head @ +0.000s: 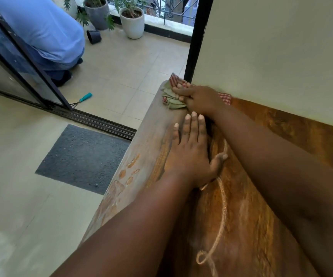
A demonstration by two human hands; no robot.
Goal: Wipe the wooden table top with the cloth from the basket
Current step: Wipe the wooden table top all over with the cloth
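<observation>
Left hand point(191, 148) lies flat on the wooden table point(251, 206), fingers straight & together, palm down, thumb out to its right. Just past its fingertips the right hand point(199, 98) presses a bunched green cloth point(171, 96) onto the table's far corner, fingers stretched over it, beside the wall point(281, 56); a red-checked bit of cloth shows behind the wrist. Left of both hands, on the floor: dark mat point(83, 156), then a teal-handled tool point(83, 97) by the door track. Farther out on the balcony, a person in blue point(47, 31) crouches. Beyond: white pot point(132, 24) & grey pot point(97, 14), each w/ a leafy plant; small black pot point(93, 37) tipped on its side.
</observation>
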